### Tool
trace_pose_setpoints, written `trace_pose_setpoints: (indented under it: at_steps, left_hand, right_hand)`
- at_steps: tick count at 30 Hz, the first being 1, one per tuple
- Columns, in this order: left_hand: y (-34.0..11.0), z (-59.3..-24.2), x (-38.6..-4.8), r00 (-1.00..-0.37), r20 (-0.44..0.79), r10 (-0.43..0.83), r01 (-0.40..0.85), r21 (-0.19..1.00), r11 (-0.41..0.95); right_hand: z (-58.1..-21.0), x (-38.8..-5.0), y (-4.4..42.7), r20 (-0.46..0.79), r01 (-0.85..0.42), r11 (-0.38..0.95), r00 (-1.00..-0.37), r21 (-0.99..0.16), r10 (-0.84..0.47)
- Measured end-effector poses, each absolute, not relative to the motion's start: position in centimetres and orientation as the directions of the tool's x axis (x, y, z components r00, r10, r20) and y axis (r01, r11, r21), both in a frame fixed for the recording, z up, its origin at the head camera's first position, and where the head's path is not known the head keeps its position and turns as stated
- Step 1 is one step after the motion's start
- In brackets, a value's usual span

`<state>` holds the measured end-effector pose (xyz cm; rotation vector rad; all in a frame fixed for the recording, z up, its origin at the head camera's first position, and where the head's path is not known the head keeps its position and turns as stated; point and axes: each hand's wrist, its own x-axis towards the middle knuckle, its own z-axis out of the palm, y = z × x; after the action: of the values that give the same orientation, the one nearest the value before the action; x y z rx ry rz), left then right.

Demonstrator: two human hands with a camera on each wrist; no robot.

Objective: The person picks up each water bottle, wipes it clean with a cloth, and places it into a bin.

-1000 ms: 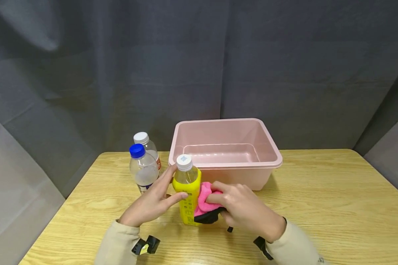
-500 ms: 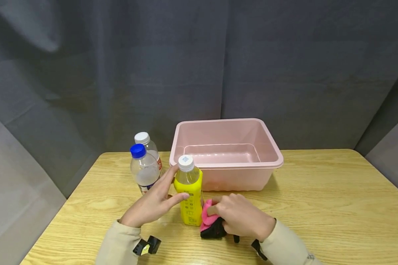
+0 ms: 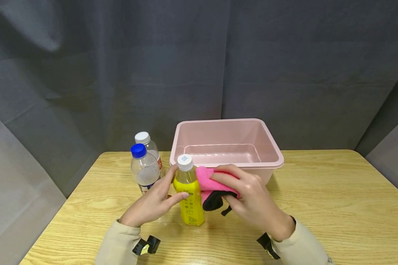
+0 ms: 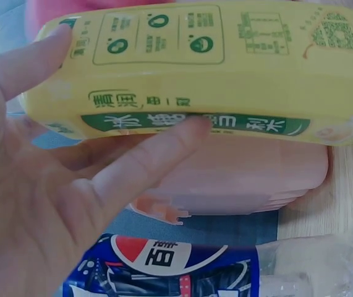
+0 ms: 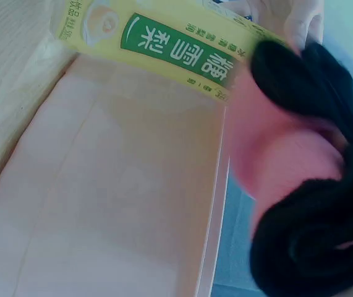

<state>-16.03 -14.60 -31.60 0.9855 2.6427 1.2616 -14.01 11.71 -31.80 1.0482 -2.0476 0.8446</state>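
A bottle with a yellow label [image 3: 190,202] and white cap stands upright on the wooden table. My left hand [image 3: 154,202] holds it from the left, thumb on the front and fingers on the side; the left wrist view shows the fingers against the label [image 4: 195,124]. With my right hand [image 3: 248,195] I grip a bunched pink and black cloth [image 3: 212,180], which lies against the bottle's right side near its shoulder. In the right wrist view the cloth [image 5: 293,161] is blurred and meets the label's end. Part of my right hand is hidden behind it.
Behind the bottle stands a pink plastic basin [image 3: 225,165]. To the left are a blue-capped bottle [image 3: 145,169] and, just behind it, a white-capped clear bottle [image 3: 151,147]. A dark curtain [image 3: 199,73] hangs behind the table [image 3: 325,198].
My right hand with the cloth went down to the bottle's base, then rose to its shoulder. My left hand and the bottle have hardly moved.
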Motion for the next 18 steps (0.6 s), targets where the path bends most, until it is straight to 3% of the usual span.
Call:
trace_pose_setpoints:
  at_steps: [3,8,18]
  left_hand:
    - [-14.58,-31.64,-16.07,-0.789,0.227,0.571,0.536,0.710,0.457]
    - [-14.46,-31.66,-16.06,-0.790,0.233,0.567,0.538,0.708,0.458]
    - [-14.35,-31.62,-16.26,-0.792,0.216,0.572,0.525,0.718,0.456]
  right_hand:
    - [-31.55,-14.01,11.57,0.839,-0.868,0.430,-0.415,-0.250,-0.351]
    - [-31.49,-14.16,11.61,0.847,-0.878,0.441,-0.373,-0.189,-0.379]
    - [-31.60,-13.77,12.07,0.817,-0.866,0.482,-0.372,-0.135,-0.441]
